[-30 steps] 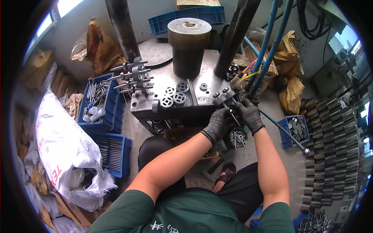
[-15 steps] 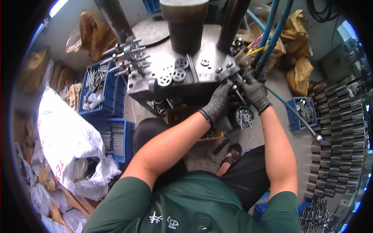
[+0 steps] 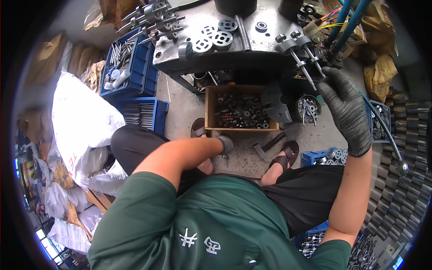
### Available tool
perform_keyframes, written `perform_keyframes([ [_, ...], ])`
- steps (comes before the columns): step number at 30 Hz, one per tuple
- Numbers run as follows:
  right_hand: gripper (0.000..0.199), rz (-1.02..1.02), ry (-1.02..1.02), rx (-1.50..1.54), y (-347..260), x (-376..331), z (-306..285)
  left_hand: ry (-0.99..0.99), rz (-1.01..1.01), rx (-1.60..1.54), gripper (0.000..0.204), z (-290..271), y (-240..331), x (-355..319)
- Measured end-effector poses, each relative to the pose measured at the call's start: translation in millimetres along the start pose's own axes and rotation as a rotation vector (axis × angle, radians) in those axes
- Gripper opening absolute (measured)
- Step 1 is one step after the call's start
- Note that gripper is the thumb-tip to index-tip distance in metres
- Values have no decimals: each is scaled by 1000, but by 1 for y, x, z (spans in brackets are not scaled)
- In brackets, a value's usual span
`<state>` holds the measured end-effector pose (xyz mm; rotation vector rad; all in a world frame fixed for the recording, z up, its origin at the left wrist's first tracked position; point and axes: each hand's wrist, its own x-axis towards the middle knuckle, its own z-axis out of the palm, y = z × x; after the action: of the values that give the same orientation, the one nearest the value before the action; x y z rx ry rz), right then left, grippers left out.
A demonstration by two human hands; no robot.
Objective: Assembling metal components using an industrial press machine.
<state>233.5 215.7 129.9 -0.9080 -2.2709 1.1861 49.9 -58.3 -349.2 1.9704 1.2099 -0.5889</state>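
My right hand [image 3: 344, 108], in a black glove, reaches up to the right edge of the grey steel machine table [image 3: 252, 49]. Its fingertips pinch the lower end of one of two headed steel shafts [image 3: 300, 57] that hang over that edge. My left hand [image 3: 226, 144], in a grey glove, is down by my knee, above the concrete floor. Most of it is hidden behind my forearm, and a small dark tool [image 3: 223, 158] shows just below it. Round perforated discs [image 3: 211, 38] lie on the table top.
A cardboard box of dark metal parts [image 3: 240, 110] sits under the table, with a hammer [image 3: 267, 146] on the floor. Blue crates of steel rods [image 3: 130, 67] and a white sack [image 3: 81, 121] stand left. Steel cylinders [image 3: 405, 135] and blue hoses [image 3: 346, 18] are at right.
My left hand has come off the machine edge and dropped to my knee. My right hand stays at the shafts. The view has tilted down toward my lap.
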Motion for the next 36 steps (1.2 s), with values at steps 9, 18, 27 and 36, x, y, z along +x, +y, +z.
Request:
perform_keyframes([
  [9, 40, -93, -86, -171, -7, -19, -4, -35, -263, -411, 40, 23, -24, -21],
  [18, 40, -207, -370, -92, -6, -25, 13, 281, 113, -55, 24, -138, 66, -140],
  [27, 50, -37, -481, 395, 24, -40, 66, 1223, 392, -415, 24, -321, 116, -279],
  [36, 57, 60, -247, 725, -6, -59, 88, 1301, 231, -831, 44, -351, 114, -292],
])
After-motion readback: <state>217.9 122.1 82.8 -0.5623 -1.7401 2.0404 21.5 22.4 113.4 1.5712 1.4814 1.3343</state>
